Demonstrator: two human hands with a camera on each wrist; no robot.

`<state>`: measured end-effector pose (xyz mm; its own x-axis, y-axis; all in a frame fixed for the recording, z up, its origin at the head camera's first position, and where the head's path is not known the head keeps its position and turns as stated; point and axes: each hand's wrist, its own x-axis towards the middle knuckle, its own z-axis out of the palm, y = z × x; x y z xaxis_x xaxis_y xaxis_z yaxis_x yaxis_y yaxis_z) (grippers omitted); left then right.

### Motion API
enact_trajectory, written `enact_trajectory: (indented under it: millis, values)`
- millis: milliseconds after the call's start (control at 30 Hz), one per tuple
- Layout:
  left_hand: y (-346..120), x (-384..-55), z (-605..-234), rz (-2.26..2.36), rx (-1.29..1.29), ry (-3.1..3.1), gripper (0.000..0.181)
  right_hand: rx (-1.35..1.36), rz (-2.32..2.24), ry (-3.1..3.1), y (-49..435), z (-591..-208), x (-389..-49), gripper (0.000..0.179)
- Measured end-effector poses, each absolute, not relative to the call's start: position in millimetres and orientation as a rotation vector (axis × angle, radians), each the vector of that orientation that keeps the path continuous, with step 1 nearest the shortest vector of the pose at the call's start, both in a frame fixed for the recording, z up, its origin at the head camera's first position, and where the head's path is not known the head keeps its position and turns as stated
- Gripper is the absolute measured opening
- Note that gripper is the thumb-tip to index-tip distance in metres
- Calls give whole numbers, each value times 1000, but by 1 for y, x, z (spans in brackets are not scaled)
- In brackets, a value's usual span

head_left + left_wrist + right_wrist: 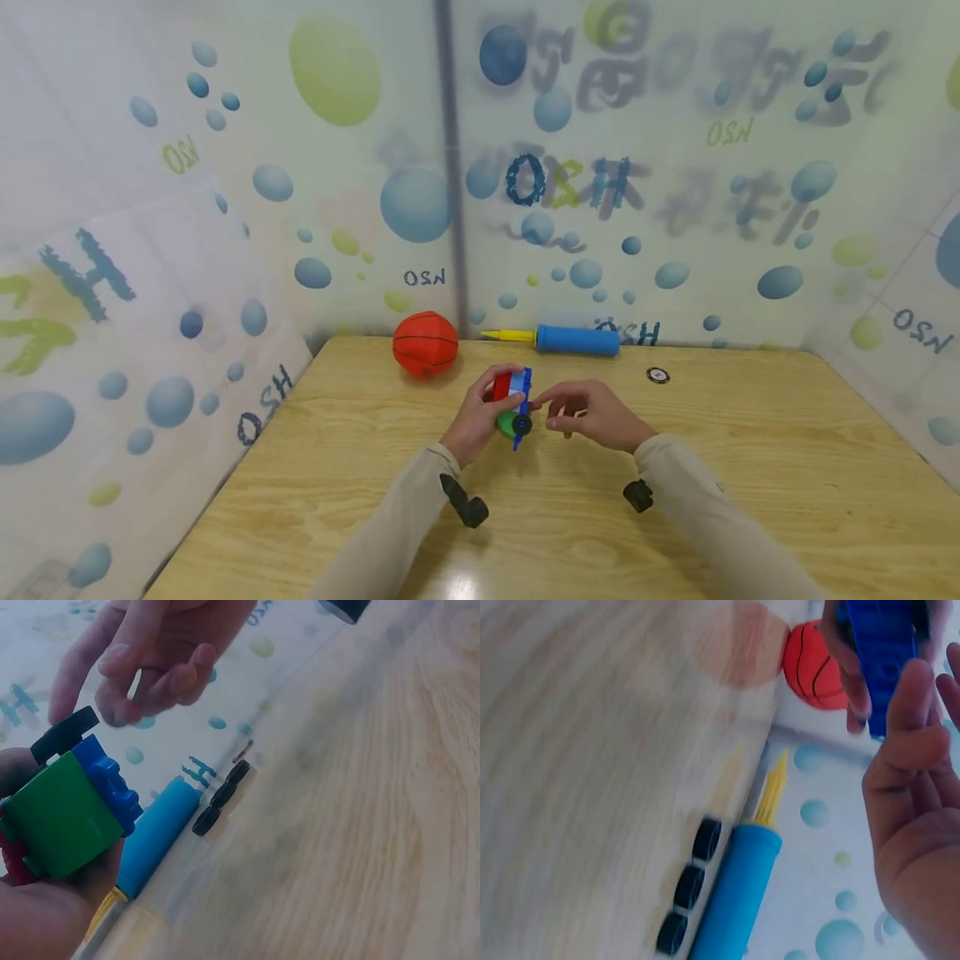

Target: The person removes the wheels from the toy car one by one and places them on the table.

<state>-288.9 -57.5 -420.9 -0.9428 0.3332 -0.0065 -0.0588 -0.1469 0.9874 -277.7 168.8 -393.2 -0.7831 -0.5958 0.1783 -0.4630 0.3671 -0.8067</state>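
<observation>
My left hand grips a toy block vehicle above the table. It has a blue base with a black wheel at its near end, and red, pale and green blocks built on it. The base's underside faces my right hand, whose index finger reaches to it, right at the blue surface in the head view. Its other fingers are loosely bent and hold nothing. In the left wrist view, the right fingertip overlaps the edge of the wheel.
A red ball with black lines sits at the back of the wooden table. Beside it lies a blue hand pump with a yellow nozzle. Three black wheels stand in a row near the pump. A small round disc lies to the right.
</observation>
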Motion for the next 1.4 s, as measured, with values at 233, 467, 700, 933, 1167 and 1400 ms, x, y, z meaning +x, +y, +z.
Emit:
enact_trajectory:
  millis: [233, 467, 700, 933, 1167, 1400]
  values:
    - [-57, -290, -421, 2226, 313, 1797, 39, -866, -1445, 2360, 149, -402, -274, 30]
    - [-54, -293, -419, 2255, 353, 1752, 42, -773, -1536, 2311, 137, -405, -272, 29]
    - [-54, -295, -421, 2273, 323, 1741, 37, -750, -1590, 2328, 128, -408, -268, 22]
    - [-49, -292, -424, 2258, 326, 1839, 33, -771, -1577, 2464, 124, -410, -264, 14]
    - [-46, -293, -429, 2210, 343, 1952, 33, -1007, -1352, 2736, 127, -411, -255, 11]
    - [-53, -295, -418, 1949, 442, 2146, 40, -928, -1367, 2660, 152, -394, -262, 22]
